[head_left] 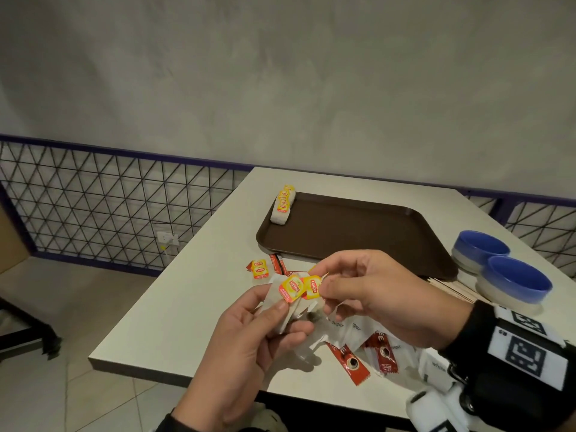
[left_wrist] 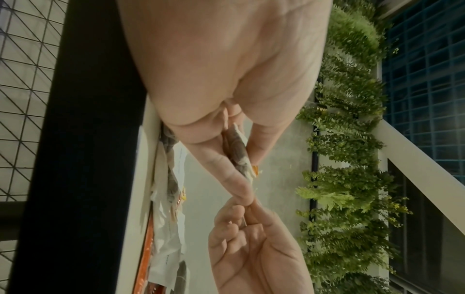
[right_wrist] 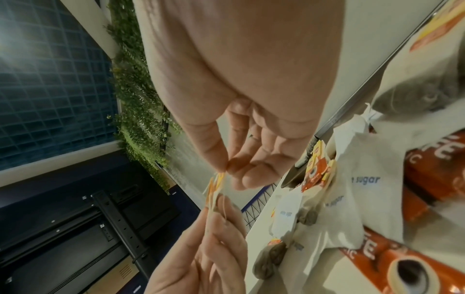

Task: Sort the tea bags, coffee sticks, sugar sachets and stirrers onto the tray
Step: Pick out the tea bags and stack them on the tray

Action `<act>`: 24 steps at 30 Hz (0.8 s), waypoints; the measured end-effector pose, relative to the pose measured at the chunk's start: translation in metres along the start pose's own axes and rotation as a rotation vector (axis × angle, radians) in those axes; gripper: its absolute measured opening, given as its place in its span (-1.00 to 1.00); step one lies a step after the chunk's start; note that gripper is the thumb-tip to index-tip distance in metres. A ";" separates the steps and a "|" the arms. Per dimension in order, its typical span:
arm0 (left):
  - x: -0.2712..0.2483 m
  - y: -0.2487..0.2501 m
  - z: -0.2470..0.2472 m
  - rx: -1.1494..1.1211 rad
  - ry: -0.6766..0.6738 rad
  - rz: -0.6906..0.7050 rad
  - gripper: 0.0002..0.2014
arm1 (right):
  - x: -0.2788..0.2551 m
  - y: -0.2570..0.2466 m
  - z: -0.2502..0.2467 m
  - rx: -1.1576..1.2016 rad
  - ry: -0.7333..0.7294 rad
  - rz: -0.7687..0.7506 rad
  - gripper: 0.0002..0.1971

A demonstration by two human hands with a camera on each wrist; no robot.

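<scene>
Above the table's near edge, my left hand (head_left: 290,313) grips a small bunch of white tea bags (head_left: 280,310) with a yellow-red tag (head_left: 291,288) on top. My right hand (head_left: 324,286) pinches a second tag (head_left: 311,286) right beside it. The left wrist view shows the tea bags (left_wrist: 239,155) squeezed between thumb and fingers. A brown tray (head_left: 358,235) lies further back, with a row of tea bags (head_left: 282,207) in its far left corner. Red coffee sticks (head_left: 349,360), white sugar sachets (head_left: 352,328) and more tea bags (head_left: 259,269) lie loose on the table. Wooden stirrers (head_left: 452,286) lie right of the tray.
Two blue bowls (head_left: 498,266) stand at the right, near the stirrers. The white table (head_left: 187,307) ends close at the left and front. A wire-mesh railing (head_left: 109,198) runs behind it. The tray's middle and right are bare.
</scene>
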State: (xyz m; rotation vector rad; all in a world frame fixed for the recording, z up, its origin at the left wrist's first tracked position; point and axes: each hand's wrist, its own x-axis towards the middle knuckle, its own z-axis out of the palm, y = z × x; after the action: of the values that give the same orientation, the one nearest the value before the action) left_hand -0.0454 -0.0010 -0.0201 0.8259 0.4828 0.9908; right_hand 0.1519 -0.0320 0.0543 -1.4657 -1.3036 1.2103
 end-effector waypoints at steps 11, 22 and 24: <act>0.003 0.000 -0.001 0.078 -0.032 -0.055 -0.68 | -0.002 0.002 -0.002 -0.018 0.018 -0.015 -0.83; 0.001 0.000 0.000 0.120 -0.029 -0.039 -0.66 | -0.003 0.004 -0.001 -0.085 0.099 -0.019 -0.86; 0.001 -0.001 0.000 0.141 -0.022 -0.023 -0.67 | -0.003 0.006 0.000 -0.076 0.099 0.000 -0.88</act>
State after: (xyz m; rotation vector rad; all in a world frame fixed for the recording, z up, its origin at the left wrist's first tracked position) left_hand -0.0440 -0.0003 -0.0210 0.9545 0.5472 0.9334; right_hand 0.1533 -0.0357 0.0486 -1.5598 -1.2946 1.0846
